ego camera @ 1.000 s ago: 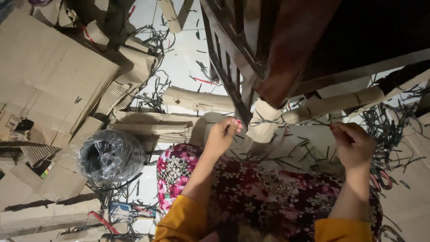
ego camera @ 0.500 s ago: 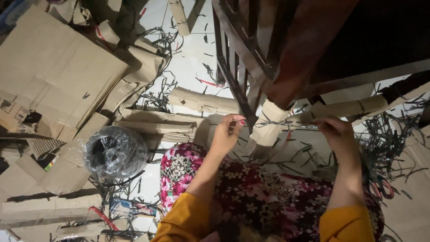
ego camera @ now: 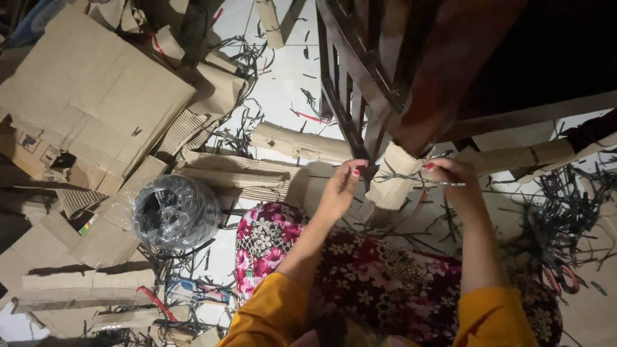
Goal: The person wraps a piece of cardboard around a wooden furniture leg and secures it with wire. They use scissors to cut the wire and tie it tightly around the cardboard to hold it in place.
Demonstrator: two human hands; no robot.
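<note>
While both hands work at the cardboard-wrapped leg of the dark wooden furniture frame, a thin strap runs around that wrapping. Left hand: fingers pinched together on the strap's left end, just left of the wrapped leg. Right hand: fingers closed on the strap's right end, touching the right side of the wrapping. The wrapped leg stands between the two hands, far of the floral-clad lap. A black coil in clear plastic film lies on the floor at near left, well apart from the hands. Flattened cardboard sheets cover the far left; rolled cardboard tubes lie behind the left hand. Dark strap offcuts litter the floor at right.
</note>
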